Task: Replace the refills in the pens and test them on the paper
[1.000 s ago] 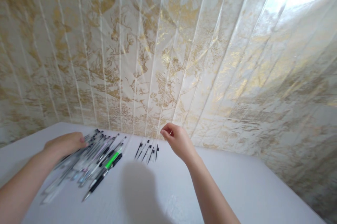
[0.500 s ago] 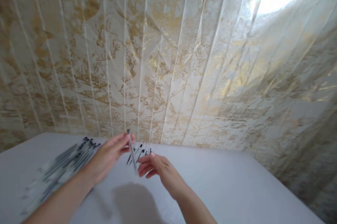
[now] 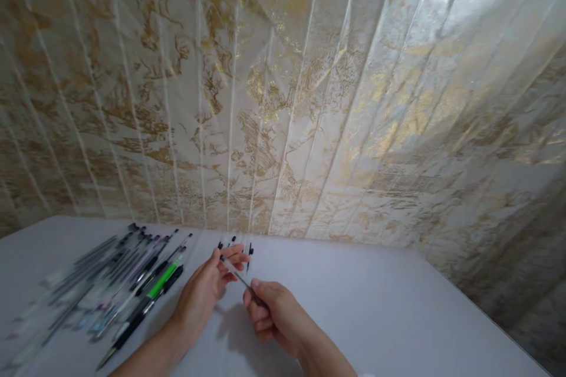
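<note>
A thin pen [image 3: 241,278] with a pale upper part and a dark lower part slants between my two hands above the white table. My right hand [image 3: 280,312] is closed round its lower end, thumb on top. At the upper end, my left hand [image 3: 201,291] has its thumb against the pen, with the other fingers stretched out behind it. Just beyond my left fingers lie several small black pen caps or slim black parts [image 3: 250,251], partly hidden by the hand.
A large spread of pens [image 3: 119,271] covers the left of the white table [image 3: 375,306]; a green-and-black pen [image 3: 163,282] lies at its near right side. A gold-patterned, pleated curtain [image 3: 283,100] hangs along the table's back edge.
My right hand, earlier with loose fingers beside the pen's lower end, is now closed on it. Both hands sit slightly lower, and the pen slants more. More of the pens at the left shows.
</note>
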Available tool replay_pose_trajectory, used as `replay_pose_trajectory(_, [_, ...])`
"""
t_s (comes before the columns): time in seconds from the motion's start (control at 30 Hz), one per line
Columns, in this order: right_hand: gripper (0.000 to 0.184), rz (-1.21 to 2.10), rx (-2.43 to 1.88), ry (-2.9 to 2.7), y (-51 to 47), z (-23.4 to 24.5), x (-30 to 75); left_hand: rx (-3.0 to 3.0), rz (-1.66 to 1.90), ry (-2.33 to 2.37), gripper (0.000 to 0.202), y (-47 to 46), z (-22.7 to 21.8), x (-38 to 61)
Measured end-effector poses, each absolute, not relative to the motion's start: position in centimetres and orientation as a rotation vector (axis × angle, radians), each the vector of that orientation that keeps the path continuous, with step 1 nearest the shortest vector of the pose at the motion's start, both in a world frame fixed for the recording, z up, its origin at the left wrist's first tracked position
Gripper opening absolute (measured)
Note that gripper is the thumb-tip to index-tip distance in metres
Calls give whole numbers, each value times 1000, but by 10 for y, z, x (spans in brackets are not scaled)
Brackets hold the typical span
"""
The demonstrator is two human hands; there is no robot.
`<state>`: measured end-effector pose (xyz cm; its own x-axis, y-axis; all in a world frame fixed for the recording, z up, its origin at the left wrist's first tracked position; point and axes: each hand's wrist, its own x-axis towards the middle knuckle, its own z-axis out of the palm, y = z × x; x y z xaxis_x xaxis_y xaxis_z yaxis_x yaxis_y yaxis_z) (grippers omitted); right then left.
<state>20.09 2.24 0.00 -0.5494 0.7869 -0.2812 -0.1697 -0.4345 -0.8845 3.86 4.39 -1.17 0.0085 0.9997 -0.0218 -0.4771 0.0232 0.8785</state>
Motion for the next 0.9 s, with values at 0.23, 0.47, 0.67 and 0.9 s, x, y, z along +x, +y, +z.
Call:
replay_pose_trajectory(0.23, [41,1947,-1027,-1272,22,-9,197,814,1422,950,42,29,-20,31])
replay_pose_trajectory(0.47, [35,1350,-1093,-1586,18,-20,182,675,1494,1053,47,21,-25,18])
replay_pose_trajectory(0.67, [61,1640,-1199,-1563,19,-12,189,682,1525,1034,45,23,-24,19])
replay_pose_trajectory(0.9, [53,1716,-1160,-1386,20,-12,192,694,1549,1018,46,23,-25,19])
